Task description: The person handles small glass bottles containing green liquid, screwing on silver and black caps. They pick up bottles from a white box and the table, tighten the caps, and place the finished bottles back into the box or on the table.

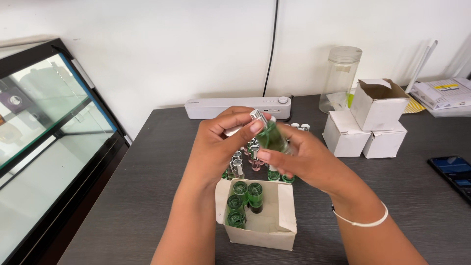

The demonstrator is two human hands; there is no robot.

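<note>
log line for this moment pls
left hand: at silver cap | right hand: holds green bottle | open box: four green bottles inside

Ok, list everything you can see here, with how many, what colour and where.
green bottle: one, silver cap, in both hands
open box: one, white, near edge, four green bottles inside
loose bottles: several, green and pink, behind box
stacked boxes: three, white, right
jar: one, clear, back
flat device: one, white, by wall
phone: one, dark, far right
display case: one, glass, left
table: dark grey
left hand
right hand
</note>
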